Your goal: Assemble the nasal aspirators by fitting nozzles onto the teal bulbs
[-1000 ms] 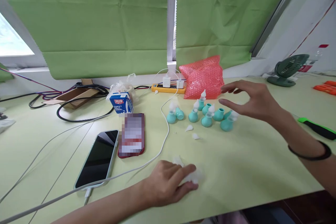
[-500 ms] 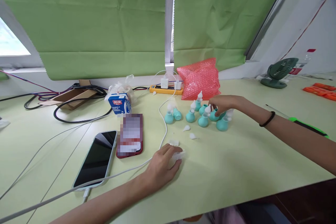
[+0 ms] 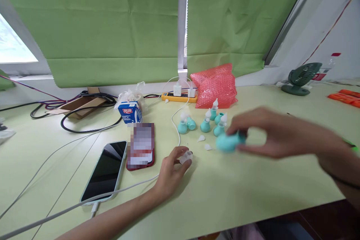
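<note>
Cable (image 3: pixel 135 186) runs between phone (image 3: pixel 105 170) and teal bulbs (image 3: pixel 205 126).

Single head-worn view, forward and down across the table (image 3: pixel 253 195) toward the green blinds (image 3: pixel 112 26), close in.

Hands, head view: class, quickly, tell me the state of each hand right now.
Left hand: closed, pinching a small clear cap.
Right hand: closed, holding a teal bulb.
</note>
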The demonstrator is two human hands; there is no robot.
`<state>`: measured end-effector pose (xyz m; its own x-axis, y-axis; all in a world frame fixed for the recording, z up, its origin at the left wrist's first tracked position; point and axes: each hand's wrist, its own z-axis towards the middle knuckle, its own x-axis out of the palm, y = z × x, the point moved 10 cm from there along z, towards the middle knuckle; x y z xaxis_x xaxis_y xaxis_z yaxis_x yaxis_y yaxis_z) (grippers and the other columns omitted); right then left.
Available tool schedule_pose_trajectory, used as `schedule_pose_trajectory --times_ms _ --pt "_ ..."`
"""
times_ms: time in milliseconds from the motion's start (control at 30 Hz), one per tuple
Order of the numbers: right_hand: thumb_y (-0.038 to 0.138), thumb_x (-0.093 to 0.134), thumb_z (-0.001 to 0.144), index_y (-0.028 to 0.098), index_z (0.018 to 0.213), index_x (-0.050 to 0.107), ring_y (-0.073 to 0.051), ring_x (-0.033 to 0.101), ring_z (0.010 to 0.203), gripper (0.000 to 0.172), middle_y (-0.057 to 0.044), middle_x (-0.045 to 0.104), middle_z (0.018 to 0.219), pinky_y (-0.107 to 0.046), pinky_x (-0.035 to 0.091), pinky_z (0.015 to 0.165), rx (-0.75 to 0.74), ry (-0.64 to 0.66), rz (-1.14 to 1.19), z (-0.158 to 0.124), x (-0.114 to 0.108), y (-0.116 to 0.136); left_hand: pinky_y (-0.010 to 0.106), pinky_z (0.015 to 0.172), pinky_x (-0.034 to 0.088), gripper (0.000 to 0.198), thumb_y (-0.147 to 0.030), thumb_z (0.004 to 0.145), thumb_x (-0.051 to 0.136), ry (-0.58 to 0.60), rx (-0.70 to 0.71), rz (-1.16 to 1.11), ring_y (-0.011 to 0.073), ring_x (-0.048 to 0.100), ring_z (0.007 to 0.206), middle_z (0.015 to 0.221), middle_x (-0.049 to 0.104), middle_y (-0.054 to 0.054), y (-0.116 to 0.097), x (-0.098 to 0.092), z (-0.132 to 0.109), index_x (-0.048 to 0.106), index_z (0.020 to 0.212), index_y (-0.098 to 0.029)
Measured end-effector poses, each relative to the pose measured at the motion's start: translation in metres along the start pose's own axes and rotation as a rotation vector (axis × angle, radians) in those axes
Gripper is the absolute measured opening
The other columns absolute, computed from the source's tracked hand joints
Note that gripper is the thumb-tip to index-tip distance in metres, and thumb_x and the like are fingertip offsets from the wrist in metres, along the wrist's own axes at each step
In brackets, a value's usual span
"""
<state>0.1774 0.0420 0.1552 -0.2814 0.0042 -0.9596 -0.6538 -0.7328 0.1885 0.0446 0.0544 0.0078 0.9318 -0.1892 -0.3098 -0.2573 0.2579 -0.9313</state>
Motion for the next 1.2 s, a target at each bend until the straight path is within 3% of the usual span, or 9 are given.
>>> schedule_pose_trajectory --times_ms 67,133,267,400,600,767,967,1100,1200 --pt "0.02 0.057 0.066 0.018 0.082 0.061 -0.011 0.05 0.062 0.016 -0.001 0.056 0.066 -0.022 0.04 0.059 -0.129 0.238 0.111 0.0 0.056 0.028 0.03 0.078 0.042 0.015 -0.021 0.079 0.046 -0.024 0.029 -0.086 0.016 0.054 0.092 0.098 0.061 0.005 -0.004 -0.003 -0.001 0.041 0.093 -0.021" --pt "0.016 0.058 0.064 0.015 0.081 0.059 -0.012 0.049 0.063 0.017 -0.001 0.053 0.066 -0.023 0.04 0.06 -0.137 0.299 0.152 0.004 0.091 0.033 0.032 0.081 0.04 0.015 -0.02 0.079 0.047 -0.066 0.078 -0.113 0.0157 0.052 0.094 0.103 0.057 0.006 -0.009 -0.007 -0.002 0.04 0.091 -0.021" --pt "0.027 0.067 0.057 0.015 0.085 0.057 -0.01 0.047 0.062 0.032 0.001 0.05 0.072 -0.022 0.04 0.062 -0.193 0.315 0.341 0.012 0.127 0.031 0.028 0.073 0.04 0.016 -0.018 0.07 0.058 -0.177 0.211 0.046 0.0164 0.049 0.087 0.093 0.052 0.005 -0.025 -0.019 -0.006 0.049 0.082 -0.019" --pt "0.031 0.069 0.057 0.016 0.081 0.058 -0.011 0.046 0.07 0.031 -0.002 0.047 0.08 -0.023 0.039 0.063 -0.163 0.126 0.445 0.013 0.135 0.015 0.024 0.061 0.041 0.014 -0.02 0.071 0.057 -0.201 0.163 -0.048 0.0111 0.047 0.067 0.073 0.047 -0.001 -0.022 -0.023 -0.005 0.047 0.082 -0.019" --pt "0.034 0.069 0.056 0.016 0.084 0.054 -0.012 0.048 0.072 0.036 -0.003 0.048 0.083 -0.024 0.041 0.063 -0.136 -0.053 0.617 0.007 0.142 0.01 0.022 0.062 0.043 0.014 -0.019 0.072 0.056 -0.175 0.094 -0.214 0.0109 0.05 0.071 0.075 0.048 -0.001 -0.016 -0.021 -0.004 0.043 0.079 -0.018" --pt "0.029 0.062 0.065 0.017 0.08 0.051 -0.012 0.048 0.069 0.022 -0.003 0.05 0.078 -0.024 0.04 0.064 -0.196 -0.036 0.476 0.004 0.136 0.024 0.023 0.062 0.045 0.016 -0.018 0.07 0.058 -0.157 0.058 -0.25 0.0134 0.052 0.075 0.08 0.053 0.002 -0.013 -0.022 -0.005 0.05 0.084 -0.016" --pt "0.015 0.051 0.065 0.018 0.069 0.043 -0.013 0.049 0.066 0.009 -0.003 0.047 0.072 -0.023 0.039 0.058 0.017 -0.296 0.294 0.005 0.113 -0.008 0.026 0.064 0.048 0.018 -0.022 0.073 0.056 -0.052 0.057 -0.237 0.0159 0.055 0.074 0.084 0.06 0.007 -0.011 -0.009 -0.007 0.059 0.089 -0.014" --pt "0.012 0.049 0.06 0.019 0.076 0.041 -0.014 0.051 0.058 0.019 0.001 0.052 0.065 -0.023 0.036 0.053 0.152 -0.25 0.207 0.006 0.127 -0.024 0.027 0.065 0.049 0.021 -0.023 0.073 0.056 0.009 0.068 -0.226 0.0164 0.056 0.075 0.084 0.061 0.007 -0.013 0.0 -0.009 0.059 0.091 -0.014" --pt "0.015 0.05 0.06 0.02 0.086 0.038 -0.014 0.051 0.056 0.029 0.001 0.053 0.068 -0.023 0.036 0.052 0.192 -0.213 0.21 0.004 0.131 -0.023 0.028 0.066 0.05 0.021 -0.024 0.073 0.056 0.024 0.059 -0.194 0.0158 0.056 0.074 0.083 0.062 0.007 -0.014 0.003 -0.009 0.059 0.091 -0.013"
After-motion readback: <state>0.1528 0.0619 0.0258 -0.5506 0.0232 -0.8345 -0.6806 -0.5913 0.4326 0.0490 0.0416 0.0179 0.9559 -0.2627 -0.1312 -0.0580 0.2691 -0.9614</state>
